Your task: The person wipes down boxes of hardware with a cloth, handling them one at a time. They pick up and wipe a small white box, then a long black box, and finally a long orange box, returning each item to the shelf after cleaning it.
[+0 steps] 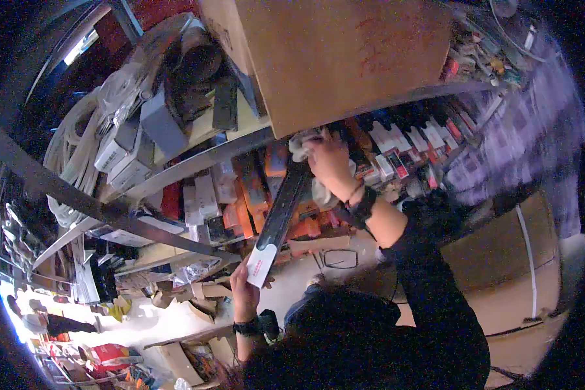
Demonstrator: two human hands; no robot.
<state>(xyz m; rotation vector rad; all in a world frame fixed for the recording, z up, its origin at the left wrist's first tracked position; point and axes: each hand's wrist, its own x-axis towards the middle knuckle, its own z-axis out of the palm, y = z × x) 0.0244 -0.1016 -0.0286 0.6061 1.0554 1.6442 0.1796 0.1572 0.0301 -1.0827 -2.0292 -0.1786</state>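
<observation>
My left hand [244, 292] is closed around the near end of a long, narrow dark package [281, 211]. That end has a white section [261, 265] with small red print. The package slants up and away toward the shelf. At its far end my right hand [332, 164] is closed on a crumpled whitish cloth [301, 147], which appears to touch the package. Part of the right fingers is hidden by the cloth and the angle. Both wrists wear dark bands.
A large cardboard box [351, 58] sits on the metal shelf [195, 159] above my hands. Orange boxes [248, 195] and several white packages [390, 140] fill the level below. Coiled tubing [78, 149] hangs at left. A person [52, 323] is visible at far left.
</observation>
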